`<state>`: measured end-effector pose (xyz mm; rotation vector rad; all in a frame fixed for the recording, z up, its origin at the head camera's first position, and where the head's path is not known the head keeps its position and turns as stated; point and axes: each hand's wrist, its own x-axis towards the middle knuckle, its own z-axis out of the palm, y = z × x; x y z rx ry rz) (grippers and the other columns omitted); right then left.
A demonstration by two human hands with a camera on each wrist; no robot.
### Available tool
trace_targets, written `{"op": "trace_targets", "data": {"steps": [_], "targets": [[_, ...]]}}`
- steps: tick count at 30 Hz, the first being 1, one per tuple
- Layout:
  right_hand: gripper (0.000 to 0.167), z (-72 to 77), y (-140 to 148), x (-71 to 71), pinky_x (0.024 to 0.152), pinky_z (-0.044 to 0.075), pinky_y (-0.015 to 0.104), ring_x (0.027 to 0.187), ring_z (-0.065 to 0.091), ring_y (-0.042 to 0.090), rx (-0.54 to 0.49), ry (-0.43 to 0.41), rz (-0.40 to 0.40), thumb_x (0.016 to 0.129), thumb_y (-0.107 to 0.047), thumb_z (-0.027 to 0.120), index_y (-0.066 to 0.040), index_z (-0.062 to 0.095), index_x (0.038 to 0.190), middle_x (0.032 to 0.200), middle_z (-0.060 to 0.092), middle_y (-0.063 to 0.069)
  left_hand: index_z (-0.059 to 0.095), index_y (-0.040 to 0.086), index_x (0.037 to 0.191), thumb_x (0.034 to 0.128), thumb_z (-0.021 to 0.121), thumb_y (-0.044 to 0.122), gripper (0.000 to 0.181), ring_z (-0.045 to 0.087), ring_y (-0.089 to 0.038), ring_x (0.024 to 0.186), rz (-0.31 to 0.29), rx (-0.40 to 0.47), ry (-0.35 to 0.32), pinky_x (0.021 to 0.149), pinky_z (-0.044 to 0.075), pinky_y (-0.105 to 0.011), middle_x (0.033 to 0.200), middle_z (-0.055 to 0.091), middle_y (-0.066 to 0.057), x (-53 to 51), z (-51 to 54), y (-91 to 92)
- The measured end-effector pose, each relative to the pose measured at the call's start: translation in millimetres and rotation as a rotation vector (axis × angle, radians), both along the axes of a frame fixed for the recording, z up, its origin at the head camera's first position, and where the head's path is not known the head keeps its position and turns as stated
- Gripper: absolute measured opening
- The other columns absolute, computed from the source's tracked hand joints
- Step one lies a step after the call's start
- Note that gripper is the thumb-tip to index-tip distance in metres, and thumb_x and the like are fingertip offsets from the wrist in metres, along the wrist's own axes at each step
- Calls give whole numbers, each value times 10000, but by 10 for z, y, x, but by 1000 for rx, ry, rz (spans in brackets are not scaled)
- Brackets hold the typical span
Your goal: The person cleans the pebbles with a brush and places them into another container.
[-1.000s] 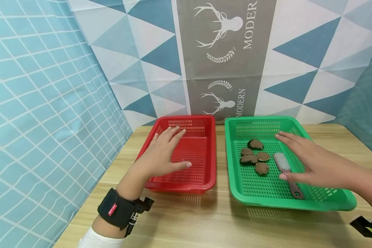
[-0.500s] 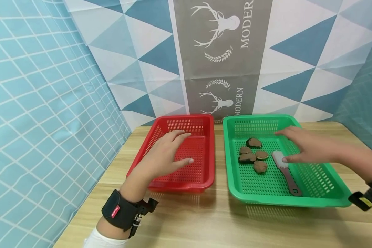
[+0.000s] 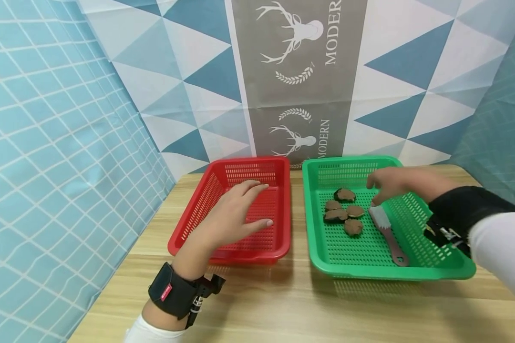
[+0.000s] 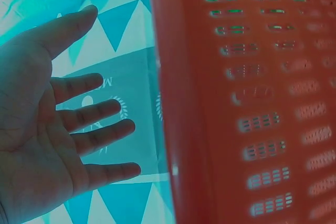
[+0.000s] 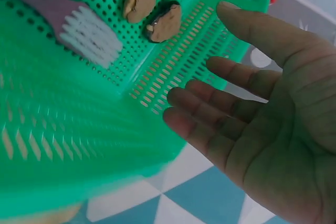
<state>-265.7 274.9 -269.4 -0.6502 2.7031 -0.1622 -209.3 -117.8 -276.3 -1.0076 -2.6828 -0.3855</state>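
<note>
My left hand [image 3: 225, 216] hovers over the red plastic basket [image 3: 286, 214], fingers spread and thumb apart, holding nothing. In the left wrist view its palm [image 4: 31, 124] shows bare beside the basket's wall. Toward the back right of the green plastic basket [image 3: 395, 272], my right hand [image 3: 390, 182] hangs with loosely bent fingers. Its palm [image 5: 294, 119] is empty in the right wrist view. Below that hand a scrub brush [image 3: 392, 242] with white bristles and a brown-purple handle lies in the green basket. Several brown, mud-coated lumps [image 3: 353, 227] are grouped to its left, some with dark edges.
Both baskets stand side by side on a wooden table [image 3: 257, 300], a narrow gap between them. A patterned cloth [image 3: 300, 95] hangs behind, and a blue checked sheet [image 3: 60, 166] hangs at the left. Each wrist wears a black strap [image 3: 171, 290].
My right hand has moved up and toward the back of the green basket, its fingers more bent. The left hand stays over the red basket. The view has shifted slightly right.
</note>
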Motion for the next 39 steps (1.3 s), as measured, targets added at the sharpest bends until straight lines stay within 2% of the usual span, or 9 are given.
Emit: {"op": "trace_targets", "data": {"steps": [4, 8, 11, 14, 18, 23, 26, 32, 39], "targets": [[594, -63, -75, -106, 748, 558, 460, 1007, 585, 471, -40, -134, -121, 892, -245, 723, 180, 506, 1246, 1179, 537, 347, 462, 141, 1444, 768, 818, 421, 814, 436, -234, 1285, 15, -4, -17, 1019, 440, -464, 1400, 474, -57, -3, -4, 33], [599, -127, -57, -188, 786, 560, 469, 1058, 557, 529, -90, -278, -264, 921, -213, 691, 184, 453, 1302, 1231, 487, 402, 461, 151, 1444, 762, 823, 415, 815, 435, -228, 1285, 21, -3, -28, 1010, 448, -462, 1399, 473, -48, 0, -11, 52], [558, -192, -6, -218, 797, 560, 476, 1089, 532, 568, -104, -343, -319, 931, -184, 676, 174, 467, 1304, 1293, 411, 457, 458, 154, 1446, 758, 824, 422, 824, 434, -223, 1285, 24, -6, -31, 1001, 457, -454, 1401, 472, -43, 4, -15, 52], [511, -262, 42, -240, 803, 560, 464, 1079, 546, 565, -98, -379, -327, 934, -163, 669, 164, 497, 1286, 1335, 353, 473, 460, 152, 1446, 753, 828, 420, 829, 437, -223, 1283, 26, -7, -34, 994, 465, -448, 1399, 476, -44, 12, -17, 43], [471, -331, 52, -269, 818, 557, 447, 1074, 579, 511, -88, -372, -314, 937, -157, 662, 147, 525, 1270, 1321, 403, 445, 457, 149, 1446, 758, 826, 416, 825, 437, -225, 1283, 26, -10, -34, 1005, 455, -448, 1398, 477, -47, 21, -17, 27], [430, -389, -12, -298, 777, 567, 429, 1003, 629, 425, -44, -330, -282, 940, -152, 656, 132, 555, 1246, 1205, 526, 392, 457, 157, 1446, 752, 833, 412, 830, 436, -220, 1283, 34, -1, -36, 1000, 458, -452, 1396, 478, -40, 26, -13, 18], [377, -441, -42, -319, 708, 570, 401, 887, 657, 350, 13, -280, -266, 924, -145, 677, 119, 596, 1180, 1136, 572, 344, 459, 164, 1446, 754, 828, 423, 826, 436, -217, 1285, 34, -3, -36, 986, 470, -445, 1397, 478, -35, 24, -20, 25], [227, -582, -41, -342, 680, 533, 396, 841, 627, 320, 104, -201, -239, 908, -120, 689, 70, 654, 1026, 976, 629, 214, 457, 170, 1454, 760, 821, 430, 825, 433, -215, 1295, 31, -8, -54, 967, 488, -424, 1410, 471, -38, 34, -39, 45], [137, -680, -32, -327, 542, 504, 302, 570, 622, 208, 68, -191, -266, 924, -100, 667, 18, 633, 864, 715, 627, 129, 451, 166, 1455, 765, 819, 426, 825, 433, -202, 1290, 15, -3, -46, 974, 482, -407, 1405, 472, -31, 31, -47, 46]]}}
